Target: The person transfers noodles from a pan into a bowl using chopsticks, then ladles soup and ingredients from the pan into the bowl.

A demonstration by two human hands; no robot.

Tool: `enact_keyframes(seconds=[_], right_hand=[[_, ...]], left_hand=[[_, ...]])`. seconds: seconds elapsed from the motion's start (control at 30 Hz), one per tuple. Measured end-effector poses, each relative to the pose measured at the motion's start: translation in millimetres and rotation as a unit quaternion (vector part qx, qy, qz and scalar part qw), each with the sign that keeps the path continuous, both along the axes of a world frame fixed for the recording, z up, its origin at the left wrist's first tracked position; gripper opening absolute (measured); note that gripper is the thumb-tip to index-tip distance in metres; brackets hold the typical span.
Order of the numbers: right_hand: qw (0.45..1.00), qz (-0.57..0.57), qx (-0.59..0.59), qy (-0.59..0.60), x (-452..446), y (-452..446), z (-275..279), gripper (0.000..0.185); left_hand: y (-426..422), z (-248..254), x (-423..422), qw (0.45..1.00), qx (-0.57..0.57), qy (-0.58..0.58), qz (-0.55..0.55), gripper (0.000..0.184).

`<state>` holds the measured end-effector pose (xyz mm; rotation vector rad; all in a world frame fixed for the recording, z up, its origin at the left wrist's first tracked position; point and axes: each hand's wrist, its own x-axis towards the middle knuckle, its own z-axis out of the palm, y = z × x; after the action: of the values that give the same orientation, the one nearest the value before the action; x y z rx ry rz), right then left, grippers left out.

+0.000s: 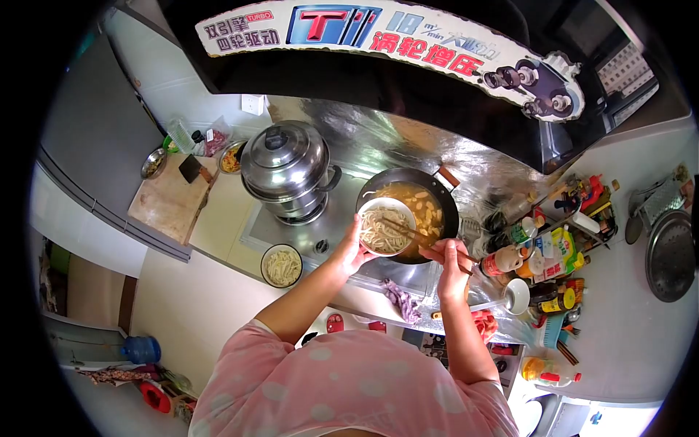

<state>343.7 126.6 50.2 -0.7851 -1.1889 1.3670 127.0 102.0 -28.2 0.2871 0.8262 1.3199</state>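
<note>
My left hand (352, 247) grips the rim of a white bowl (386, 226) filled with pale noodle-like strips, tilted over the wok. Chopsticks (408, 232) are pinched in my right hand (450, 259), their tips among the strips in the bowl. Beneath and behind the bowl, the dark wok (452, 211) holds brownish broth with yellowish pieces in it. Some pale strips show in the wok by the bowl's upper left edge. A second bowl (282, 265) of similar pale strips stands on the counter, left of my left hand.
A lidded steel steamer (285, 171) stands on the left burner. Farther left lie a cutting board (169, 200) and a cleaver (191, 169). Seasoning bottles (502, 260), a ladle (515, 297) and a purple cloth (401, 300) are to the right and front. The range hood (408, 95) hangs above.
</note>
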Motion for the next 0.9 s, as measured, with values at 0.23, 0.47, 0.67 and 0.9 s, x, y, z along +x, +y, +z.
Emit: enact_keyframes(seconds=[0.23, 0.47, 0.67, 0.9], right_hand=[[0.988, 0.008, 0.108, -0.108, 15.4, -15.3, 44.9, 0.021], [0.958, 0.100, 0.144, -0.229, -11.1, -2.3, 35.3, 0.020], [0.985, -0.013, 0.096, -0.145, 8.0, 9.2, 59.5, 0.026], [0.979, -0.017, -0.113, -0.169, 50.5, 103.3, -12.8, 0.019]], left_hand=[[1.9, 3.3, -1.5, 1.000, -0.002, 0.011, -0.003, 0.067], [0.9, 3.1, 4.4, 0.999, -0.017, 0.027, 0.019, 0.063], [-0.8, -13.4, -11.3, 0.997, -0.057, 0.036, 0.044, 0.063], [-21.2, -7.1, -40.5, 0.986, -0.058, 0.051, 0.147, 0.066]])
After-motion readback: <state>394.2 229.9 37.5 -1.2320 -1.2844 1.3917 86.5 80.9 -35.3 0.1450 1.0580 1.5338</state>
